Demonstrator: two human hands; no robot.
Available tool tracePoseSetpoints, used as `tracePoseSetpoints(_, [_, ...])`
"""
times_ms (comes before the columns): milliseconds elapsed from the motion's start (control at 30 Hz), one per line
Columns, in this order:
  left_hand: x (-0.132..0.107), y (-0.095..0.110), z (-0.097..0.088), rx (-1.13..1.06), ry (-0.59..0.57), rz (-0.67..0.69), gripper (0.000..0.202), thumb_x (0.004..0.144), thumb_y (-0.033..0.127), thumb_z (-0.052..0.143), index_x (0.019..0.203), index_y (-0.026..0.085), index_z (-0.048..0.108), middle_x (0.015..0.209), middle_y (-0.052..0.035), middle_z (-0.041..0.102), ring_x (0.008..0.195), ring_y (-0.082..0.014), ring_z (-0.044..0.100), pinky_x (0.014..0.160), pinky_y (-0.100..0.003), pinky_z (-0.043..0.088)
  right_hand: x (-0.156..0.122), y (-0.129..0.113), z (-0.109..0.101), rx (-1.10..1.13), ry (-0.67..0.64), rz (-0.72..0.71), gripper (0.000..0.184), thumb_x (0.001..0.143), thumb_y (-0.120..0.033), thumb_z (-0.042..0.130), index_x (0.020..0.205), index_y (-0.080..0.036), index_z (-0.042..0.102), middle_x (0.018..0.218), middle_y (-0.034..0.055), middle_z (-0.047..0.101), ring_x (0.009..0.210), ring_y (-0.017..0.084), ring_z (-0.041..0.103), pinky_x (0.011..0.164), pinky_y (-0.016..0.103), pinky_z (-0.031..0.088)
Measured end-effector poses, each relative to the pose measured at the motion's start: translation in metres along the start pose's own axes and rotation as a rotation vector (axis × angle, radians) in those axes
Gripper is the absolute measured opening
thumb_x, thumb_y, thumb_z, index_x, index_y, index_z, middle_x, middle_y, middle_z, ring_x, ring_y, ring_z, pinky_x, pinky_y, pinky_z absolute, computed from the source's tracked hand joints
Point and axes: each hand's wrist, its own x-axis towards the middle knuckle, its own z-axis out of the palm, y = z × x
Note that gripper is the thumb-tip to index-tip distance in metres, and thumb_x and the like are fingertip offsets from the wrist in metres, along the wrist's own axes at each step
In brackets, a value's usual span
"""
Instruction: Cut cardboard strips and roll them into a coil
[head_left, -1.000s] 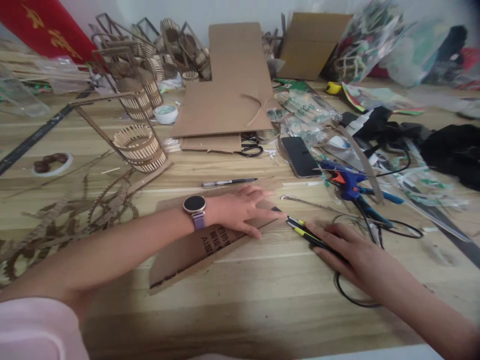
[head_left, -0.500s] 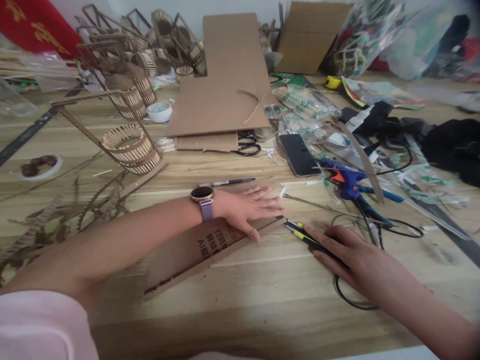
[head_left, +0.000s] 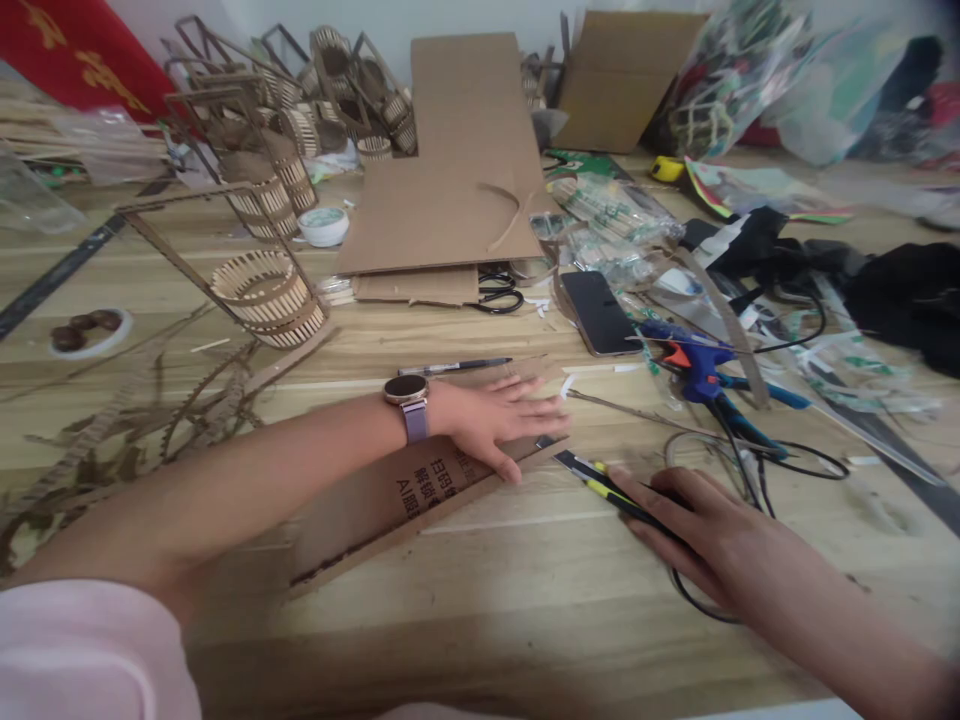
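Observation:
My left hand (head_left: pixel 499 418), with a watch on the wrist, lies flat with spread fingers on a brown cardboard piece (head_left: pixel 390 500) printed with dark characters. It presses the piece onto the wooden table (head_left: pixel 525 590). My right hand (head_left: pixel 694 525) is closed around a black and yellow utility knife (head_left: pixel 596 478). The knife's tip points left at the cardboard's right end, just off its edge. A black cable loop lies under the right hand.
A pen (head_left: pixel 454 367), a phone (head_left: pixel 598 310), a blue glue gun (head_left: pixel 694 365), scissors (head_left: pixel 499 290), large cardboard sheets (head_left: pixel 450 200), woven cardboard baskets (head_left: pixel 266 290) and cardboard strips (head_left: pixel 150 410) crowd the table. Bags and dark cloth lie at right.
My right hand with the knife has drawn back slightly down and right, away from the cardboard's end. My left hand stays pressed on the piece.

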Motion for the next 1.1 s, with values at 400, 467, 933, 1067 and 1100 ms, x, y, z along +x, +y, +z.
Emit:
tracePoseSetpoints(400, [0.001, -0.001, -0.002, -0.021, 0.011, 0.01, 0.075, 0.085, 0.055, 0.065, 0.151, 0.033, 0.037, 0.168, -0.0034, 0.003, 0.15, -0.0386, -0.013, 0.12, -0.057, -0.004, 0.006, -0.021, -0.009, -0.077, -0.053, -0.084, 0.048, 0.105, -0.04, 0.028, 0.134, -0.022, 0.061, 0.091, 0.0088, 0.065, 0.08, 0.02, 0.071, 0.058, 0.028, 0.062])
tracePoseSetpoints(467, [0.002, -0.001, -0.003, -0.024, 0.009, 0.01, 0.082, 0.08, 0.055, 0.07, 0.151, 0.035, 0.036, 0.168, -0.0027, 0.004, 0.15, -0.0383, -0.012, 0.12, -0.057, -0.004, 0.01, -0.024, -0.01, -0.064, -0.057, -0.074, 0.048, 0.105, -0.041, 0.029, 0.133, -0.021, 0.062, 0.091, 0.0087, 0.065, 0.082, 0.02, 0.071, 0.059, 0.028, 0.062])
tracePoseSetpoints(933, [0.006, -0.004, -0.001, -0.059, 0.014, 0.002, 0.102, 0.06, 0.056, 0.084, 0.15, 0.034, 0.04, 0.168, -0.0027, 0.008, 0.151, -0.0396, -0.011, 0.12, -0.056, -0.004, 0.012, -0.028, -0.009, -0.05, -0.043, -0.127, 0.046, 0.104, -0.038, 0.032, 0.133, -0.017, 0.062, 0.092, 0.0096, 0.065, 0.083, 0.02, 0.07, 0.06, 0.028, 0.062])
tracePoseSetpoints(1067, [0.006, -0.003, -0.001, -0.054, 0.009, 0.005, 0.102, 0.061, 0.054, 0.085, 0.15, 0.034, 0.04, 0.168, -0.0036, 0.008, 0.151, -0.0403, -0.011, 0.12, -0.058, -0.004, 0.011, -0.033, -0.006, -0.107, 0.012, -0.153, 0.047, 0.105, -0.038, 0.029, 0.129, -0.017, 0.064, 0.087, 0.0087, 0.064, 0.078, 0.018, 0.07, 0.06, 0.027, 0.061])
tracePoseSetpoints(1100, [0.006, -0.003, -0.001, -0.053, 0.006, 0.002, 0.102, 0.061, 0.054, 0.085, 0.15, 0.035, 0.04, 0.168, -0.0035, 0.007, 0.151, -0.04, -0.012, 0.12, -0.058, -0.004, 0.011, -0.035, -0.005, -0.119, 0.019, -0.15, 0.047, 0.105, -0.038, 0.028, 0.128, -0.017, 0.064, 0.087, 0.0086, 0.064, 0.077, 0.018, 0.069, 0.06, 0.026, 0.061])
